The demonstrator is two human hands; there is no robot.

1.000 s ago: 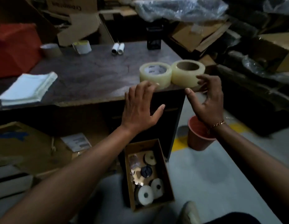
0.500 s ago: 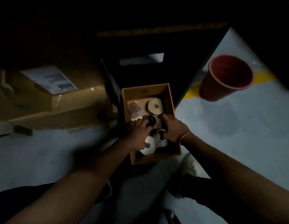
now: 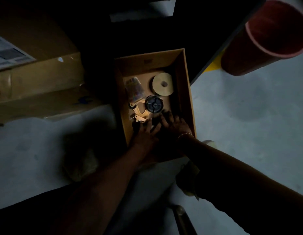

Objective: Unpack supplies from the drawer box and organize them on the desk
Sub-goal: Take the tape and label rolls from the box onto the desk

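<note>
**While both hands work the near end of the drawer box**

Because the light is dim, only the far half of the drawer box [image 3: 186, 85] reads clearly. It is an open, rectangular tray of plain brown cardboard with upright walls. It sits on the smooth grey floor [image 3: 249, 119] against the dark base of the desk [image 3: 198, 31]. A large taped cardboard carton [image 3: 42, 78] lies to its left, and a red tapered plastic bucket [image 3: 272, 36] stands far to its right.

Inside, at the far right, a pale flat roll of tape [image 3: 161, 84] lies on its side with its small core hole facing up. Just near of it sits a black round wheel [image 3: 154, 104] with spokes. This wheel touches a tan, angular tape dispenser frame [image 3: 140, 111]. A crinkled clear plastic bag [image 3: 134, 88] lies at the far left of the tray.

The left hand [image 3: 144, 133] lies over the near part of the box with its fingers splayed. The right hand [image 3: 172, 123], with a thin chain bracelet [image 3: 183, 135] at the wrist, is just beside it, its fingertips near the wheel. Both hands are in deep shadow, so I cannot tell how far either is closed or whether it holds anything.

A white printed label [image 3: 8, 55] is stuck on the carton's top.
</note>
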